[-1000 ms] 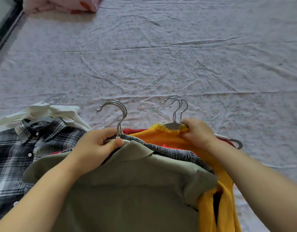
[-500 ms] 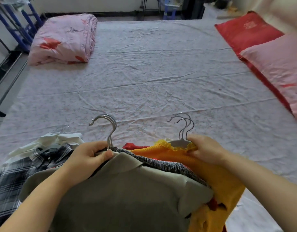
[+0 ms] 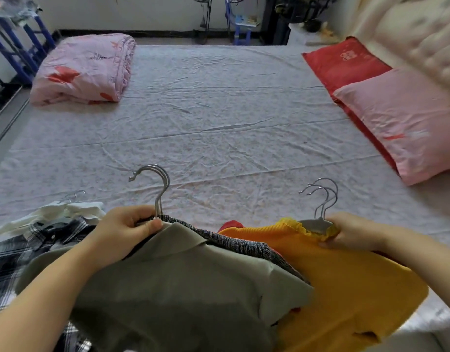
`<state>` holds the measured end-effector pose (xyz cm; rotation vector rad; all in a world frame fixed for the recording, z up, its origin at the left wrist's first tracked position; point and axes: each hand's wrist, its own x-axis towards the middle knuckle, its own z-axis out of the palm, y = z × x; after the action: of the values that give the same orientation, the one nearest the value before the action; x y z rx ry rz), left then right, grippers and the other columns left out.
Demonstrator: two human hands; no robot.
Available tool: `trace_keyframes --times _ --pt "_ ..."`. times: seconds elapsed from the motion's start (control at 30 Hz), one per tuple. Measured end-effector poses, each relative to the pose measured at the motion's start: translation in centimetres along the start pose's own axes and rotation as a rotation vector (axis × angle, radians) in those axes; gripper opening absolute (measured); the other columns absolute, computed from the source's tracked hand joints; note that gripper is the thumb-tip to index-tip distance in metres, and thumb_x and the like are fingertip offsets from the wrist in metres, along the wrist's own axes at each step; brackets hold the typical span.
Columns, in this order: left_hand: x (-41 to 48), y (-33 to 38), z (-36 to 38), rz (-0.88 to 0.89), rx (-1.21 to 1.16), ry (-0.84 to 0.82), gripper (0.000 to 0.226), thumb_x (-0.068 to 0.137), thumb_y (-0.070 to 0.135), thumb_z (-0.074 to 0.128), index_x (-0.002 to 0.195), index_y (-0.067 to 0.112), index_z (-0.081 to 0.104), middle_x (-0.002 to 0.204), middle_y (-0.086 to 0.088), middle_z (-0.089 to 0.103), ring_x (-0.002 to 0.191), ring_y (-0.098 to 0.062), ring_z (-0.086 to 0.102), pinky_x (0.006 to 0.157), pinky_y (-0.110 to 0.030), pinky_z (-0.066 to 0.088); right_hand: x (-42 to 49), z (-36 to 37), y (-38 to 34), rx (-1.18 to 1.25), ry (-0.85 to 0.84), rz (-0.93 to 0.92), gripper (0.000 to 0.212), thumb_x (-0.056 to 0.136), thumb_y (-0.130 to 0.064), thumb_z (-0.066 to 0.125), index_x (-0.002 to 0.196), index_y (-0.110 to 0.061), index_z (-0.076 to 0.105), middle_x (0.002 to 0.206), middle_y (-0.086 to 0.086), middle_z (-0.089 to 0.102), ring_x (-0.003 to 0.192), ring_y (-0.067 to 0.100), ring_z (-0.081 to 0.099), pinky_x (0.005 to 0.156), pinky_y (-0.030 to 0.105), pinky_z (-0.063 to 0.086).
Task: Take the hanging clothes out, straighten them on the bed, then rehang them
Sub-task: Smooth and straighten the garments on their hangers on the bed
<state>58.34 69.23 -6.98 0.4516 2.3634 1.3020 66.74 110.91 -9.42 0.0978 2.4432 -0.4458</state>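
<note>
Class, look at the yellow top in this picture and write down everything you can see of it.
The yellow top is a mustard ribbed knit with a frilled neckline, on a pale grey hanger whose metal hook bunches with two others. It lies slanted at the bundle's right, over the bed. The right hand grips its neckline and the hanger. A grey-green shirt and a dark speckled knit overlap its left side; a red garment peeks out behind.

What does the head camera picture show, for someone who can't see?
The left hand grips silver metal hangers carrying an olive-green collared shirt; the right hand grips grey hangers carrying a mustard-yellow knitted top, over a wrinkled pale bedsheet. A black-and-white plaid shirt lies at left.
</note>
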Motion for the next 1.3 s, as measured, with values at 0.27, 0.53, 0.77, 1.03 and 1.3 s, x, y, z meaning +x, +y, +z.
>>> trace_keyframes --times 0.27,0.53,0.77,1.03,1.3 --pt "1.2 5.3 7.4 -0.025 0.152 0.034 0.018 0.084 0.020 0.068 0.072 0.005 0.067 0.066 -0.005 0.065 0.063 -0.014 0.058 0.064 -0.024 0.044 1.6 -6.2 9.8 -0.088 -0.129 -0.023 0.018 0.082 -0.027 0.068 0.079 -0.036 0.053 0.084 -0.017 0.059 0.079 -0.001 0.055 0.063 0.015 0.039" --pt "4.3 6.0 14.0 -0.112 0.091 0.085 0.030 0.081 0.038 0.068 0.074 0.009 0.069 0.077 -0.013 0.070 0.070 -0.017 0.063 0.064 -0.029 0.047 10.7 -6.5 17.6 -0.186 -0.013 0.037 0.034 0.084 -0.028 0.067 0.115 -0.019 0.057 0.103 0.000 0.061 0.087 0.014 0.052 0.076 0.025 0.040" --pt "9.5 4.1 15.4 -0.177 0.181 0.121 0.020 0.089 0.020 0.062 0.077 0.005 0.068 0.079 -0.013 0.070 0.080 -0.026 0.065 0.075 -0.040 0.046 19.8 -5.6 19.1 -0.090 0.319 0.117 0.058 0.081 -0.030 0.070 0.134 -0.022 0.046 0.134 0.011 0.052 0.121 0.031 0.049 0.093 0.036 0.042" --pt "11.3 3.4 14.6 -0.185 0.209 0.169 0.021 0.088 0.012 0.060 0.072 0.024 0.069 0.074 0.003 0.070 0.070 -0.003 0.058 0.068 -0.022 0.041 16.5 0.4 11.2 0.394 -0.140 -0.226 0.045 0.089 -0.057 0.038 0.121 -0.031 0.057 0.119 -0.011 0.061 0.118 0.011 0.053 0.093 0.025 0.041" --pt "5.5 4.2 10.8 -0.221 0.104 0.210 0.035 0.088 0.016 0.059 0.057 0.032 0.063 0.052 0.016 0.053 0.053 0.004 0.047 0.058 -0.018 0.037 10.0 1.8 3.9 0.627 -0.507 -0.515 0.059 0.065 -0.049 0.069 0.118 -0.057 0.044 0.123 -0.025 0.054 0.114 -0.005 0.051 0.095 0.018 0.044"
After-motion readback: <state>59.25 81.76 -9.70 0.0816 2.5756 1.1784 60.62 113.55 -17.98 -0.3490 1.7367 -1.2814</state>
